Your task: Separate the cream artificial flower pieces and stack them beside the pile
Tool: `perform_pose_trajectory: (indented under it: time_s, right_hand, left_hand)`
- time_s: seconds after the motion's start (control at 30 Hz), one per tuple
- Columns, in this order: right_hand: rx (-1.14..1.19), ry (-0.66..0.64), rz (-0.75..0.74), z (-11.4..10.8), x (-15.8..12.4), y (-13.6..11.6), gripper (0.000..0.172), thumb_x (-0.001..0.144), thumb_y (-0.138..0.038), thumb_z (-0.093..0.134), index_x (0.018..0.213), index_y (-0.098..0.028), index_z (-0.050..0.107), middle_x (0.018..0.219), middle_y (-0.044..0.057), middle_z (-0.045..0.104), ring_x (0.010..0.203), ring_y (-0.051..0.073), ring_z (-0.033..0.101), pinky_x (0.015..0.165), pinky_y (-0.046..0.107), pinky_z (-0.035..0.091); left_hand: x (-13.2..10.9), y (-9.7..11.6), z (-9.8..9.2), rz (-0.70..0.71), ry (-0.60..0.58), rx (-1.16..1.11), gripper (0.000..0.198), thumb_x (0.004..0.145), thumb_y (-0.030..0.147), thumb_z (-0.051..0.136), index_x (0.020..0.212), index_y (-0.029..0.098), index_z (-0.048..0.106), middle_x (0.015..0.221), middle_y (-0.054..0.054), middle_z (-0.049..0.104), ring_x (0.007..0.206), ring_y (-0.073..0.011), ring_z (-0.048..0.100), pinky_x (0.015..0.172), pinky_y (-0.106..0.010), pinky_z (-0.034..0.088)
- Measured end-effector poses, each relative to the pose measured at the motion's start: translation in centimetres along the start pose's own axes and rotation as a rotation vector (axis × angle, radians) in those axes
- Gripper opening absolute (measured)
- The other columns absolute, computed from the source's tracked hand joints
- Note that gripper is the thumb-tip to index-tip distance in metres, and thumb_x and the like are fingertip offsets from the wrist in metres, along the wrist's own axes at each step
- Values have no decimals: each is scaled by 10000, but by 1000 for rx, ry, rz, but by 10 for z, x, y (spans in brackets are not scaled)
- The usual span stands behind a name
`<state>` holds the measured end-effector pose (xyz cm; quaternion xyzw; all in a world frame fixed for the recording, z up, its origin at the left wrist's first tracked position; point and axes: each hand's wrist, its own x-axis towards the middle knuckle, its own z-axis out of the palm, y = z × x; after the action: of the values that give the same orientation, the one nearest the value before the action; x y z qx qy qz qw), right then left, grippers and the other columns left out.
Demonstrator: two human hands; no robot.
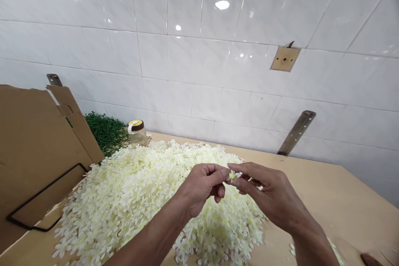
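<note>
Between my two hands is a small white artificial flower with a pale yellow centre. My left hand pinches its left side between thumb and forefinger, the other fingers curled. From the right, the thumb and fingers of my right hand close on the same flower. Below and behind the hands spreads a large heap of loose white flowers on the tan table. Part of the heap is hidden by my forearms.
A cardboard box stands at the left, with a black wire frame against it. Green artificial foliage and a lidded jar sit behind the heap. A metal bracket rises by the tiled wall. The tan tabletop extends rightward.
</note>
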<state>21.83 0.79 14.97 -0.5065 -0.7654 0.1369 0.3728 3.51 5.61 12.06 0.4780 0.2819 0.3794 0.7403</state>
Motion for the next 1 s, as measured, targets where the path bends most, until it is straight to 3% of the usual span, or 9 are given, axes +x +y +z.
perform_pose_trajectory:
  time_s: [0.23,0.43,0.63,0.7,0.83,1.0]
  right_hand:
    - [-90,79,-69,6,0,-1,199,936,-365,593,1018,-254,737,761,7,726,627,142,668,573,238,538]
    - [-255,247,-214,22,4,0,203,947,-315,574,819,-219,698,668,7,686,575,129,618,548,234,466]
    - [-200,356,-99,30,6,4,174,952,-325,574,898,-217,699,752,16,727,587,136,658,561,240,503]
    - [-164,326,-70,29,5,4,174,942,-337,586,953,-222,715,810,25,746,628,150,682,575,250,533]
    - [-104,196,-29,19,2,-1,215,921,-368,610,1052,-242,723,894,37,759,710,165,702,552,244,566]
    - [-62,104,34,-1,-3,-9,374,919,-400,603,1268,-265,626,1077,60,713,756,157,689,551,249,592]
  left_hand:
    - [4,-8,-1,-88,-55,-189,362,757,445,759,681,140,580,487,27,487,417,-51,383,449,-220,248]
    - [-2,1,5,27,62,-84,394,785,508,716,702,143,595,502,23,504,423,-66,424,448,-224,293]
    - [-4,4,8,54,73,-155,361,721,449,787,802,126,648,732,-23,616,467,-64,495,449,-228,345]
    - [-3,2,8,77,90,-171,342,714,415,800,814,122,655,757,-27,622,472,-58,492,447,-224,344]
    - [0,0,4,85,107,-153,320,767,424,756,775,123,646,613,0,574,443,-55,447,443,-215,326]
    - [-1,0,2,88,84,-1,401,794,507,707,681,134,615,523,3,537,434,-78,459,444,-224,338]
